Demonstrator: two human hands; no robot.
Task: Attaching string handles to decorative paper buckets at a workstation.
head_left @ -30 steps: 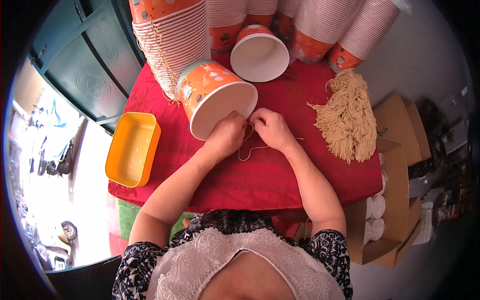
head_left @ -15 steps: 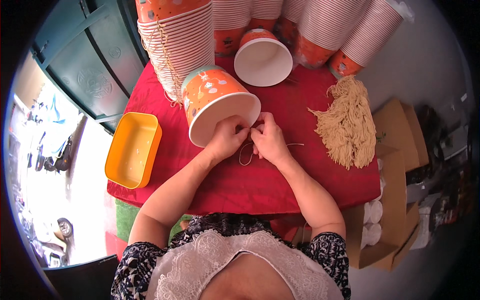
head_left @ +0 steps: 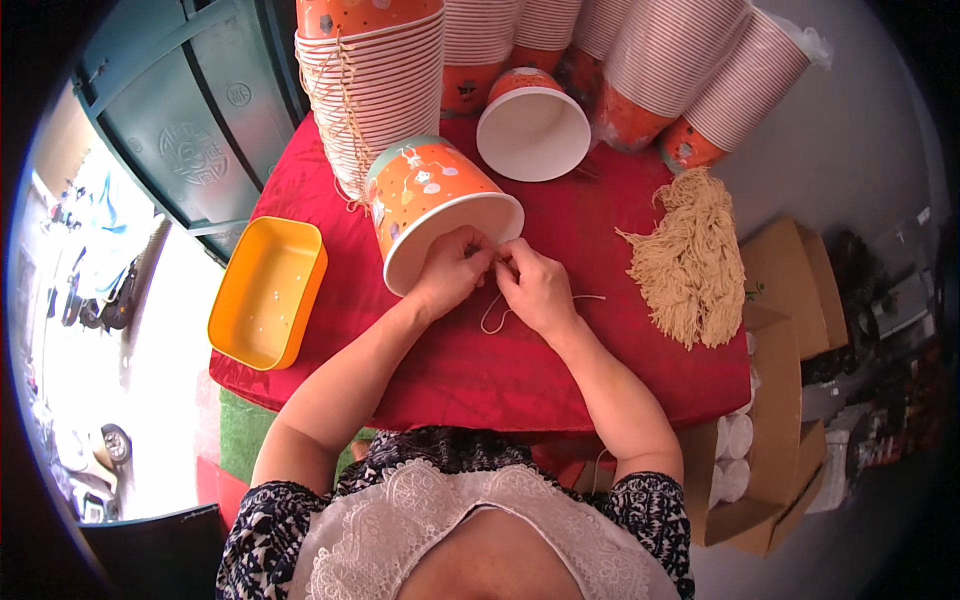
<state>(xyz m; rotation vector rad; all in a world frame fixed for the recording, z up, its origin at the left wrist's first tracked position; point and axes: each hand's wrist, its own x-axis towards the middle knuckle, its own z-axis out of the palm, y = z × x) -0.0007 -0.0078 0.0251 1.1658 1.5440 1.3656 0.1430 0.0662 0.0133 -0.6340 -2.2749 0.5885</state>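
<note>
An orange paper bucket (head_left: 432, 185) with a white rim and a green base lies tilted on its side, its mouth toward me. My left hand (head_left: 452, 272) is at the lower part of that mouth, closed in a pinch; what lies between its fingertips is too small to make out. Close against it, by the rim's right side, my right hand (head_left: 536, 288) pinches a thin beige string (head_left: 492, 326). One loop of the string hangs below the fingers, and a loose end sticks out to the right of the hand.
A tall stack of buckets (head_left: 375, 95) with strings dangling down its side stands behind. Another bucket (head_left: 535, 135) lies at the back, before more wrapped stacks (head_left: 675, 60). A yellow tub (head_left: 262, 300) sits left, a string bundle (head_left: 695, 265) right. An open cardboard box (head_left: 775, 420) stands beside the red-covered table (head_left: 470, 390).
My right hand has shifted slightly down and left, its fingers now more curled beside the left hand. The bucket stays in about the same pose; the whole view has shifted a little.
</note>
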